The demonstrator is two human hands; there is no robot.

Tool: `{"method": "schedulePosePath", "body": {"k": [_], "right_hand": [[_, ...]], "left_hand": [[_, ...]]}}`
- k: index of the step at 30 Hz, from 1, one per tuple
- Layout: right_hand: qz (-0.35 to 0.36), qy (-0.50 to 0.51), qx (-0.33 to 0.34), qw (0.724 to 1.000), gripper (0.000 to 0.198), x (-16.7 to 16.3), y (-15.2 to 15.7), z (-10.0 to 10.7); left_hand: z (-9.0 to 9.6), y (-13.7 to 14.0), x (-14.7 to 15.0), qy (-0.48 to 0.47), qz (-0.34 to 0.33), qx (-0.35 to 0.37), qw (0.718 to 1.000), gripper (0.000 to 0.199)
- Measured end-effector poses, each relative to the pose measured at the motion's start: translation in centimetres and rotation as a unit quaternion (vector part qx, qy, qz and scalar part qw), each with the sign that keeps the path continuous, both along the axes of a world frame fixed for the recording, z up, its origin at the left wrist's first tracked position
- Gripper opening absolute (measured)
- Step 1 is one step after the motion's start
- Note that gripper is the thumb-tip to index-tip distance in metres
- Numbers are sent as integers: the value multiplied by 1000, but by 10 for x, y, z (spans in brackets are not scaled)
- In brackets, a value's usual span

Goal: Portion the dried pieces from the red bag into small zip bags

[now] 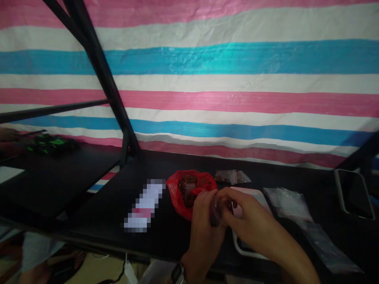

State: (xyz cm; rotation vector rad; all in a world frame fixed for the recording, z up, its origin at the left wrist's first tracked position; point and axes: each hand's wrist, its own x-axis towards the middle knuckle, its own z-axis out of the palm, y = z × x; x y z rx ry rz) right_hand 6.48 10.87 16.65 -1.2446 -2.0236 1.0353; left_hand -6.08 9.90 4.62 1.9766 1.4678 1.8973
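My left hand point(204, 219), with a watch point(177, 273) on its wrist, is closed around a small clear round plastic container point(217, 211). My right hand point(244, 207) meets it from the right, fingers curled and pinched by the container's rim; what they hold is hidden. Just behind my left hand lies an open red plastic bag point(174, 197) with small brown grains point(187, 189) in it and a clear piece on top. Under my right hand is a flat white-rimmed object point(251, 252) with rounded corners, partly covered.
Small filled zip bags point(226, 175) lie behind the white object. Clear plastic bags point(291, 203) and a phone point(355, 193) are on the right. A blurred-out slip point(145, 207) lies left. Black frame bars point(100, 75) rise there; another person's hand point(8, 136) shows far left.
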Motion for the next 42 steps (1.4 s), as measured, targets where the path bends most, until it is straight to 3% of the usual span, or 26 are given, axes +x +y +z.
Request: {"method": "schedulePosePath", "body": {"k": [6, 8, 11, 13, 16, 19, 22, 25, 28, 31, 35, 39, 42], "right_hand": [[-35, -54, 79, 995, 16, -11, 0, -1], [-41, -71, 82, 993, 16, -14, -3, -1], [4, -69, 57, 996, 13, -18, -3, 4], [19, -43, 50, 998, 8, -23, 2, 7], [-34, -41, 83, 995, 17, -38, 22, 0], [-24, -155, 158, 975, 16, -55, 46, -21], [7, -268, 163, 950, 18, -56, 61, -39], [-41, -299, 166, 939, 29, -43, 62, -41], [-88, -361, 185, 910, 34, -31, 58, -38], [-81, -417, 155, 892, 43, -25, 52, -38], [-58, -381, 163, 908, 42, -29, 44, -34], [-45, -286, 203, 935, 28, -58, 43, -25], [-74, -312, 166, 932, 27, -87, 48, -32]], "left_hand": [[18, -6, -34, 107, -1, 41, 993, 27], [23, -12, -42, 145, -10, 46, 988, 24], [25, -20, -52, 134, 1, 37, 990, 20], [22, -23, -58, 89, 39, -9, 995, 21], [16, -24, -63, 35, 79, -115, 990, 19], [11, -23, -64, 34, 60, -217, 974, 18], [13, -24, -65, 28, 32, -306, 951, 18], [20, -25, -71, -1, 27, -355, 934, 19], [25, -25, -78, -15, 47, -381, 923, 20], [22, -26, -82, -25, 64, -373, 925, 23], [15, -28, -81, -72, 44, -321, 943, 23], [12, -31, -78, -124, 32, -313, 941, 23], [12, -31, -78, -169, 30, -324, 930, 28]]}}
